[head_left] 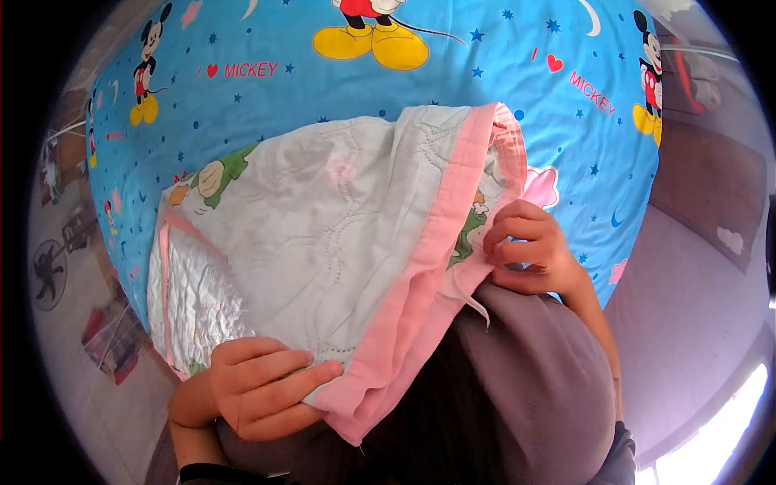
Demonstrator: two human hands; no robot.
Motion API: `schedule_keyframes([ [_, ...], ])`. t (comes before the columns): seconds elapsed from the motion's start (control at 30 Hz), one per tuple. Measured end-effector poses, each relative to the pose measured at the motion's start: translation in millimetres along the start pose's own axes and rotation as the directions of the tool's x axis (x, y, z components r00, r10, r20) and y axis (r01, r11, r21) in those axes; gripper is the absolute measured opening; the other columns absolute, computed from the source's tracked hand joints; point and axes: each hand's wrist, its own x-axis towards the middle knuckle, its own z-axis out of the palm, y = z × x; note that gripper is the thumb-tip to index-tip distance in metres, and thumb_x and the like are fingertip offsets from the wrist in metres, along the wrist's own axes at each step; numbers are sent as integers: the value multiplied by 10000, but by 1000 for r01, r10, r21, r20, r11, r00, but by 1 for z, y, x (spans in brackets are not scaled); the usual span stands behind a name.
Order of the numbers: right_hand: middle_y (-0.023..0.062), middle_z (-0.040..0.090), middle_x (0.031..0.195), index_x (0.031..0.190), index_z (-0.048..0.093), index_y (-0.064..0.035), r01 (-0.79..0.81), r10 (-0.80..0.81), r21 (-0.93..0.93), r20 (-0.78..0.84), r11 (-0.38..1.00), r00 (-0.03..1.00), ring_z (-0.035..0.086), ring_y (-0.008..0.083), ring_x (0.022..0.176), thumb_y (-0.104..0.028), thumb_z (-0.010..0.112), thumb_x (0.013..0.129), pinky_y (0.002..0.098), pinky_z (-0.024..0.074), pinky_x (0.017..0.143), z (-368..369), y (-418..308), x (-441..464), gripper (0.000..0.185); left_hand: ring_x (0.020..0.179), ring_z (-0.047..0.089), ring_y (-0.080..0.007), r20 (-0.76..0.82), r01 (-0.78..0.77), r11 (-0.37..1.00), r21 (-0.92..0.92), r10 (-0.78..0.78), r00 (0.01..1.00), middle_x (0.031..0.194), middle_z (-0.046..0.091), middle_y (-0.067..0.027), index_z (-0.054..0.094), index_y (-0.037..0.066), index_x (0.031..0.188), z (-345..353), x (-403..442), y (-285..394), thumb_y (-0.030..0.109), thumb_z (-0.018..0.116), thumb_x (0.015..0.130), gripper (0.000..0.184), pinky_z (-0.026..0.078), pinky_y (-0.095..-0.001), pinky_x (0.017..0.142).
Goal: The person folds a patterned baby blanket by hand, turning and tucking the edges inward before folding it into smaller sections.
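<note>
A white quilted cloth [315,218] with a wide pink border and green cartoon prints is spread between my hands, partly folded over. Shiny silver material [198,283] shows at its left side. My left hand [271,388] is closed on the near lower edge, fingers over the white side by the pink border. At the right, my right hand [529,250] pinches the pink border, where the cloth curls and a printed face shows inside. A thin pale strip [473,303] hangs from the border beside this hand. The fingertips beneath the cloth are hidden.
Under the cloth lies a blue cartoon-print sheet [267,105] with a rounded outline. A standing fan [50,275] and a reddish item [113,347] are on the floor at left. Brown fabric [711,186] lies at right. My clothed knee [541,364] is close below.
</note>
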Motion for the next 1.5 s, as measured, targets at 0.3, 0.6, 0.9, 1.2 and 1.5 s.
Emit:
schedule_keyframes([
  [0.3, 35, 573, 792, 680, 535, -52, -29, 13, 107, 142, 994, 990, 537, 233, 812, -28, 646, 574, 324, 454, 662, 15, 3, -6, 155, 721, 565, -193, -121, 23, 994, 108, -10, 993, 930, 630, -108, 561, 96, 697, -1, -2, -4, 101, 604, 666, 54, 456, -259, 561],
  [0.6, 82, 572, 917, 911, 525, -53, 6, -19, -153, -78, 988, 997, 548, 251, 799, -125, 668, 612, 323, 442, 664, 27, 14, 11, 339, 736, 590, -238, -133, 488, 866, -110, -500, 856, 851, 620, -92, 595, 96, 741, -15, -11, 12, 31, 689, 586, 193, 461, -285, 565],
  [0.9, 96, 565, 995, 978, 526, -58, -3, -66, -220, -308, 975, 949, 573, 259, 809, -101, 635, 659, 338, 473, 673, 31, 31, 30, 340, 936, 550, -339, -408, 610, 731, -308, -680, 609, 1020, 557, -205, 526, 70, 841, -14, -20, -12, 119, 583, 763, 109, 425, -442, 842],
  [1.2, 77, 597, 890, 881, 591, -85, 166, -288, -324, -377, 932, 880, 588, 185, 626, -54, 636, 673, 263, 463, 504, 23, 21, 51, 215, 1047, 493, -384, -624, 467, 884, 9, -360, 693, 1147, 485, -257, 454, 56, 819, -15, -22, -23, 167, 530, 846, 137, 405, -490, 876],
  [1.5, 109, 596, 831, 871, 543, -26, 235, -383, -407, -332, 883, 862, 551, 210, 551, -120, 640, 706, 289, 422, 441, 27, 33, 35, 214, 1033, 497, -375, -678, 602, 784, 149, -363, 640, 1166, 469, -258, 479, 93, 825, -8, -43, -33, 164, 541, 838, 94, 426, -472, 850],
])
